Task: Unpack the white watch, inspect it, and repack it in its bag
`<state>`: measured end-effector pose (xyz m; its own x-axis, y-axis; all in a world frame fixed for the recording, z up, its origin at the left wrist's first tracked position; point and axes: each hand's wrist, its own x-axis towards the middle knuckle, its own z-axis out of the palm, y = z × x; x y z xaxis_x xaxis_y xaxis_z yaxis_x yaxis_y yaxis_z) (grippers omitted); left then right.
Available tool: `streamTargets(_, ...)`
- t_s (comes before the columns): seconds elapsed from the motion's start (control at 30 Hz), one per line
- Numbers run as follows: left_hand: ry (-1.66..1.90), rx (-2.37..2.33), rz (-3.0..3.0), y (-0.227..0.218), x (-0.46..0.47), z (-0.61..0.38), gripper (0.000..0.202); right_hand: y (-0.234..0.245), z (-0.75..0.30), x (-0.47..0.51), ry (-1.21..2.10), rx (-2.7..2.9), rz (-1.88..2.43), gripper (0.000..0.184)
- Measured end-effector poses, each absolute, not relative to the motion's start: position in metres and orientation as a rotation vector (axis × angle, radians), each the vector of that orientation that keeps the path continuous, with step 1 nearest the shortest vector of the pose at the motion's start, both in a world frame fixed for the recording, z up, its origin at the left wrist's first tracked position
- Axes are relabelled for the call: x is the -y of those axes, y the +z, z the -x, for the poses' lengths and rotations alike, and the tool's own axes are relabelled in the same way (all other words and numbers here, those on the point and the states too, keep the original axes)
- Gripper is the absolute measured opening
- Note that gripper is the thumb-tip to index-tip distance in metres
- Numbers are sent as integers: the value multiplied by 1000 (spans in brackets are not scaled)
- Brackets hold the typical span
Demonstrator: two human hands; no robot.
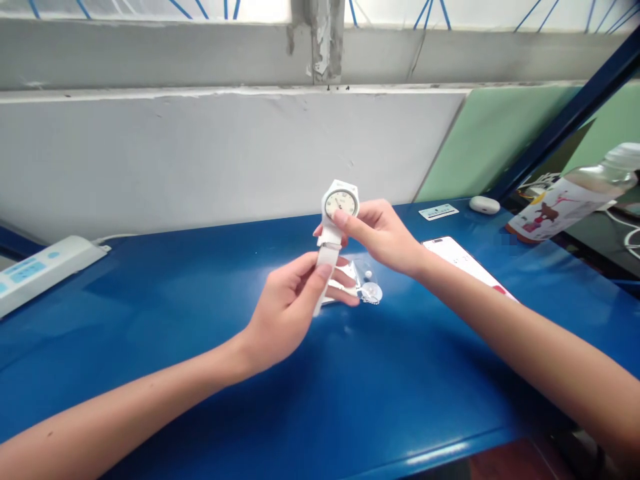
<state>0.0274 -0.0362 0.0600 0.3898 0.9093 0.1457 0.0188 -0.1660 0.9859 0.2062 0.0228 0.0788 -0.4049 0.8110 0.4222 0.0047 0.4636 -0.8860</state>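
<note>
A white wristwatch with a round cream dial is held up above the blue table, its strap running down towards me. My right hand grips the watch head, thumb resting on the lower part of the dial. Lower down, the strap is pinched between the thumb and fingers of my left hand, and the strap's end hangs past the thumb. Behind my left fingers, small clear and white items lie on the table, partly hidden; I cannot make out what they are.
A phone with a lit white screen lies right of centre on the blue table. Farther back are a card and a white earbud case. A tilted bottle is at right, a white power strip at left. A wall stands behind.
</note>
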Motion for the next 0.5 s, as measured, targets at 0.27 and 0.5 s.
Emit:
streamTargets(0.27, 736, -644, -1080, 52, 43, -35, 33, 55, -201, -25, 1521, 1604, 700, 43)
streamTargets(0.5, 695, -694, -905, 39, 33, -37, 25, 44, -197, -29, 1919, 1261, 592, 47)
